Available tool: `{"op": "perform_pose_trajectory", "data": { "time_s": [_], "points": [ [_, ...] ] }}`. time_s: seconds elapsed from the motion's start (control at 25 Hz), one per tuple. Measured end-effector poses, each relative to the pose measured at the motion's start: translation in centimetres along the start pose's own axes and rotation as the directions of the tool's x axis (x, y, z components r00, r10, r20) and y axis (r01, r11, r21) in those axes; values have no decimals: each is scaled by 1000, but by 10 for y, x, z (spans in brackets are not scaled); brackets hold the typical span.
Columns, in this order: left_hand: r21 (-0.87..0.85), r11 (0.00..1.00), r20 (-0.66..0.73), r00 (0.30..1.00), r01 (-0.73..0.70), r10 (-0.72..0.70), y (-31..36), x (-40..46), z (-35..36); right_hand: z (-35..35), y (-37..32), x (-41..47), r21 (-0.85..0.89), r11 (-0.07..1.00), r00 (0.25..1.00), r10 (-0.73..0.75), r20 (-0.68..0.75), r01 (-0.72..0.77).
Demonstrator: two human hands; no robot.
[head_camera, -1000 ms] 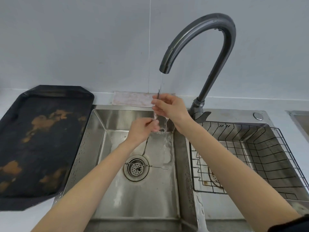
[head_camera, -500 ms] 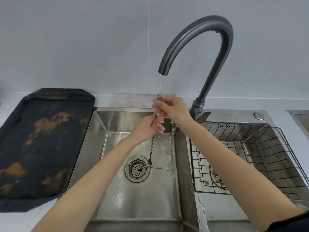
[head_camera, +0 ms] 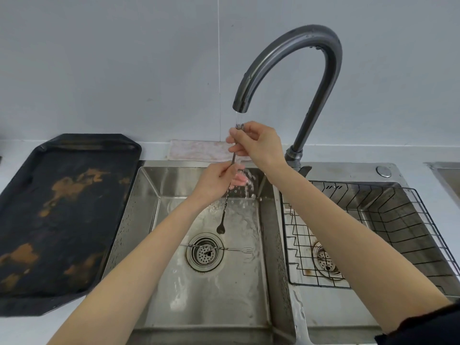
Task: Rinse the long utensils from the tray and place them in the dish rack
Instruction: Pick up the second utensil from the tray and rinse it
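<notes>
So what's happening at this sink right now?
A person is rinsing a long spoon under the running faucet. The right hand holds its top end, the left hand grips the stem. A long fork lies across the sink drain. The dish rack holds no utensils yet.

- flat black rectangular tray (head_camera: 62, 215), blotched with orange-brown patches
- dark grey arched metal faucet (head_camera: 293, 70), glossy
- shiny silver steel sink basin (head_camera: 216, 302)
- black wire dish rack (head_camera: 388, 220), grid-patterned
- pale pink mottled folded cloth (head_camera: 199, 150)
- plain light grey wall (head_camera: 112, 58)
</notes>
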State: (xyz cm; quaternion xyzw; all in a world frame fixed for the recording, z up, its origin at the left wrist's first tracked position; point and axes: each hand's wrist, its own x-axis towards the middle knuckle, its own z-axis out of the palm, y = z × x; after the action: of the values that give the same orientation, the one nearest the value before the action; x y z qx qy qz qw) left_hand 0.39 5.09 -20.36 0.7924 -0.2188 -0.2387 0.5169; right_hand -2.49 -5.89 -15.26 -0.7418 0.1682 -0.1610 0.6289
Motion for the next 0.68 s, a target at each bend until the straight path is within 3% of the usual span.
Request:
{"op": "perform_pose_trajectory", "data": {
  "time_s": [0.2,0.52,0.68],
  "points": [
    [32,999,-35,999,-15,16,7,4,-1,-3,0,-3,-6,1000,997,-30,72,31],
    [88,994,16,998,-67,66,7,-5,2,-7,-1,-5,-166,985,998,-40,55,48],
    [-20,1000,-35,999,-9,8,6,-5,0,-18,8,-8,-253,967,1000,13,21,-7]
  ]
}}
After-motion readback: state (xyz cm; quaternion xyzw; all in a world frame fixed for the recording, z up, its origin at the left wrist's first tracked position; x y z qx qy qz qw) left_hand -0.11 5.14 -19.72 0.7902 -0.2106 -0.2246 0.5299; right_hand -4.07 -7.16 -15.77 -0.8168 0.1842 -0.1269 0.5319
